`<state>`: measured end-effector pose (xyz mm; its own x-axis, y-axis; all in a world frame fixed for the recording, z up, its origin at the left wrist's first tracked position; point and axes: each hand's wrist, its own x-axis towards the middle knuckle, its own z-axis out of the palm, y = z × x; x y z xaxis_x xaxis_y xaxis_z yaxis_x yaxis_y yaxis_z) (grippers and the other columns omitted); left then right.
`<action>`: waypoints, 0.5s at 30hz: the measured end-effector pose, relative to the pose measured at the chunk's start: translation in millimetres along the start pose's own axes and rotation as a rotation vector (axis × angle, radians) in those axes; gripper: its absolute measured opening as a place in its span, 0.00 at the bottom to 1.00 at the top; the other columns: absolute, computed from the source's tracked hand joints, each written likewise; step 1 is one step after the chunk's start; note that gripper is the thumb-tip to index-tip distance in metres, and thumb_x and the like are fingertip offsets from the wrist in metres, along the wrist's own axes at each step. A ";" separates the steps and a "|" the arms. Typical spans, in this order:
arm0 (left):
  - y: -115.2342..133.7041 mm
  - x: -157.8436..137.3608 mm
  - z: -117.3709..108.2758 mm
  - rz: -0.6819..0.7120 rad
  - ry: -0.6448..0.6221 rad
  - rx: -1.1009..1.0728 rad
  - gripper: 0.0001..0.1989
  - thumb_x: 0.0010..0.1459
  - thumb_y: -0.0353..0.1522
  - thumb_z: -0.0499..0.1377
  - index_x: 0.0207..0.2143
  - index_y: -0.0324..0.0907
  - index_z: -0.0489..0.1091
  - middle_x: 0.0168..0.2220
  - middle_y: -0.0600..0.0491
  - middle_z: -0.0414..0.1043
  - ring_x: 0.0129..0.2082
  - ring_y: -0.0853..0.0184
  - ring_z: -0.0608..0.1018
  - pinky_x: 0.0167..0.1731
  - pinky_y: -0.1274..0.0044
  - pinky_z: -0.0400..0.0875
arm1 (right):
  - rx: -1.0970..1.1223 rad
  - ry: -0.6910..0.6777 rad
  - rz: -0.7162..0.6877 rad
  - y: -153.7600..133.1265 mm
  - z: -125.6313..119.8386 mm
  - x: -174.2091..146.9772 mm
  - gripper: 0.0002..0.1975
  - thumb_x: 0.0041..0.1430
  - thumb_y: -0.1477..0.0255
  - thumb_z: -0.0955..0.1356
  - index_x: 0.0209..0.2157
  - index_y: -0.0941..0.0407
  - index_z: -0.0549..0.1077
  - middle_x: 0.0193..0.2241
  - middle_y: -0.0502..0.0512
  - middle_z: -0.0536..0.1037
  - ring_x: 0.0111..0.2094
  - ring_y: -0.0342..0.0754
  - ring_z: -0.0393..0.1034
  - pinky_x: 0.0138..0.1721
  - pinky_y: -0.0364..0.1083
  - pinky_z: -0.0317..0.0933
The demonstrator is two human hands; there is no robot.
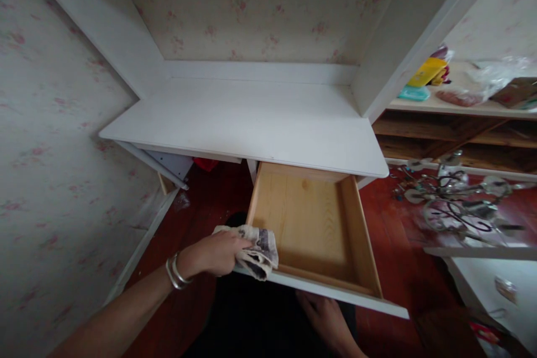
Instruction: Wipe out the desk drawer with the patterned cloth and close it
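Note:
My left hand [222,250], with silver bangles on its wrist, grips a folded cream cloth [265,251] with dark patches. The cloth rests over the front left corner of a pulled-out wooden drawer [310,218]. Bare pale wood shows across the drawer's bottom. Its white front panel [348,295] faces me. Below that panel, close against it, is my right hand [329,319]; its fingers are partly hidden, so I cannot tell whether they hold the edge.
The drawer extends from a white desk [251,117] with an upper hutch. Flowered wallpaper [46,140] borders the left. A metal chandelier [461,196] lies at right on the red floor, near a white cabinet [495,285]. Behind it, a low shelf [461,103] carries bags and plastic items.

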<state>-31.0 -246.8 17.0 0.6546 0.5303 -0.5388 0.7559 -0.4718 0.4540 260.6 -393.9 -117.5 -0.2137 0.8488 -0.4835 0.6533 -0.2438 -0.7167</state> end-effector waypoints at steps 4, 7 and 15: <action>7.1 18.2 -22.6 0.002 -0.185 0.090 0.16 0.49 0.26 0.55 0.39 0.47 0.74 0.38 0.52 0.78 0.35 0.61 0.79 0.31 0.76 0.69 | 0.002 0.020 -0.008 -4.9 1.1 -1.7 0.29 0.67 0.51 0.55 0.36 0.53 0.81 0.41 0.58 0.81 0.46 0.60 0.73 0.47 0.51 0.61; 25.6 41.9 -30.3 0.131 -0.273 0.136 0.16 0.50 0.29 0.55 0.41 0.47 0.74 0.40 0.50 0.78 0.36 0.60 0.79 0.30 0.75 0.69 | -0.014 0.028 -0.001 -7.9 1.4 -2.3 0.29 0.67 0.52 0.55 0.34 0.53 0.80 0.39 0.58 0.81 0.44 0.59 0.74 0.45 0.50 0.62; 120.4 138.4 -0.7 0.362 -0.269 0.106 0.17 0.50 0.34 0.55 0.43 0.47 0.73 0.42 0.49 0.79 0.38 0.58 0.80 0.30 0.74 0.70 | 0.006 0.073 -0.033 -5.2 2.5 0.2 0.24 0.67 0.56 0.58 0.36 0.54 0.80 0.42 0.60 0.81 0.49 0.59 0.72 0.53 0.52 0.60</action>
<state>150.6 -229.7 -2.4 0.8390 0.1231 -0.5301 0.4643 -0.6701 0.5792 255.4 -393.6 -115.1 -0.1815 0.8883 -0.4218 0.6421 -0.2179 -0.7350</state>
